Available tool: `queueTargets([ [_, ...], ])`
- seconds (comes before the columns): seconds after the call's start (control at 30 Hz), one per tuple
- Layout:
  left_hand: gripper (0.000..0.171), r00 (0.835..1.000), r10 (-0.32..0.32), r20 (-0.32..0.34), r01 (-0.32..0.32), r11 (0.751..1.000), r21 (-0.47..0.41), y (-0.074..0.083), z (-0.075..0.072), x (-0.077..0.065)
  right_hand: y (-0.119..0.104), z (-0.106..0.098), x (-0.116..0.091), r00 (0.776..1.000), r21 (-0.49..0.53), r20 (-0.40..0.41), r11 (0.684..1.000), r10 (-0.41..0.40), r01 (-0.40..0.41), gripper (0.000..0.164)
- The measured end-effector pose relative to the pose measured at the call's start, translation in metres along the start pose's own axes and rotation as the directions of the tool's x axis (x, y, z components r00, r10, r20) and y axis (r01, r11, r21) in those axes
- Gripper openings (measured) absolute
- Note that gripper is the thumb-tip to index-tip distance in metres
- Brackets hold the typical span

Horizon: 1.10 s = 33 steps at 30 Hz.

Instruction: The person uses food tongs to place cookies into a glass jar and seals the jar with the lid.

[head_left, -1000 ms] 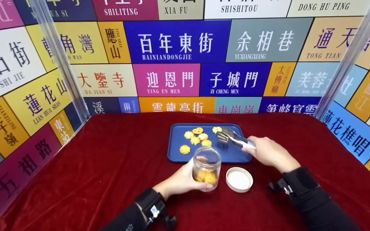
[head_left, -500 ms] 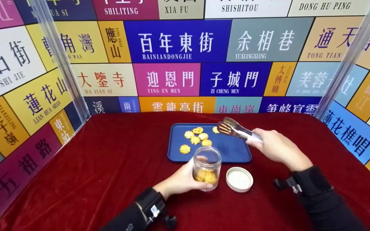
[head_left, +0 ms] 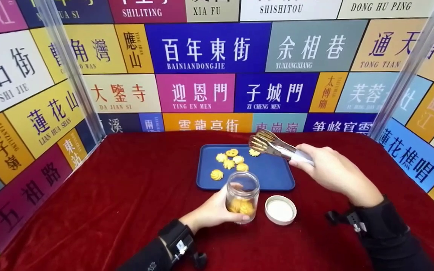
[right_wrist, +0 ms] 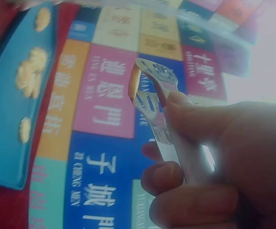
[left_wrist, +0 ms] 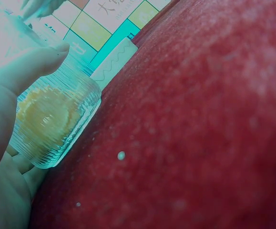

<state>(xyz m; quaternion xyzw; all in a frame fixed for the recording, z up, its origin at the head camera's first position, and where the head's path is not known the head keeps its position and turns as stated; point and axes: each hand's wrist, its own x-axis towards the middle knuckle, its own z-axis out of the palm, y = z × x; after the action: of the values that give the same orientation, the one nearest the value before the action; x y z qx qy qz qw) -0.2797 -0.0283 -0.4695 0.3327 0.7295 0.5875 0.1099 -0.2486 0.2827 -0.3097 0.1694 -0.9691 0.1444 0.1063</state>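
My left hand (head_left: 212,213) grips a clear glass jar (head_left: 244,188) near the table's front, its thumb across the front. Several yellow cookies (head_left: 242,206) lie inside, and the mouth has no lid on it. In my right hand (head_left: 332,171) is a pair of metal tongs (head_left: 285,150), raised over the tray's right rear corner with slotted ends pointing left. The right wrist view shows a thin golden-brown cookie (right_wrist: 134,82) between those ends. On the blue tray (head_left: 271,178) several piped cookies (head_left: 228,163) and a pretzel-shaped one (head_left: 232,153) lie left of centre.
A round cream lid (head_left: 281,210) lies on the table right of the jar, inside facing up. One cookie (head_left: 254,152) sits apart near the tray's back edge. Red cloth (head_left: 134,195) covers the table; clear posts (head_left: 401,71) and sign-printed walls stand behind and beside it.
The tongs have lifted from the tray and drawn up and back, the right hand moving right and toward me with them. My left hand and the jar have stayed put.
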Motion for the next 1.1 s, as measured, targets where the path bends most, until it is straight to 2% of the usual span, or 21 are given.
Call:
queueTargets([
  [0.3, 0.079, 1.0, -0.007, 0.004, 0.007, 1.0, -0.018, 0.0, 0.001, 0.0, -0.02, -0.017, -0.016, 0.997, -0.002, -0.039, 0.998, -0.07, 0.07, 0.037],
  [0.53, 0.079, 1.0, -0.026, 0.003, 0.026, 0.999, -0.043, 0.001, 0.001, 0.0, -0.024, -0.023, -0.025, 0.985, 0.003, 0.05, 0.986, -0.167, 0.167, 0.038],
  [0.73, 0.08, 1.0, -0.025, 0.006, 0.025, 0.999, -0.042, 0.0, 0.001, 0.0, -0.025, -0.02, -0.025, 0.953, 0.051, 0.172, 0.968, -0.251, 0.246, 0.03],
  [0.83, 0.081, 1.0, -0.022, 0.005, 0.022, 0.999, -0.031, 0.0, 0.001, 0.001, -0.025, -0.019, -0.024, 0.946, 0.067, 0.197, 0.966, -0.259, 0.25, 0.03],
  [1.1, 0.081, 1.0, -0.024, 0.0, 0.024, 0.999, -0.028, 0.0, 0.001, 0.0, -0.024, -0.018, -0.023, 0.946, 0.069, 0.21, 0.969, -0.248, 0.238, 0.03],
])
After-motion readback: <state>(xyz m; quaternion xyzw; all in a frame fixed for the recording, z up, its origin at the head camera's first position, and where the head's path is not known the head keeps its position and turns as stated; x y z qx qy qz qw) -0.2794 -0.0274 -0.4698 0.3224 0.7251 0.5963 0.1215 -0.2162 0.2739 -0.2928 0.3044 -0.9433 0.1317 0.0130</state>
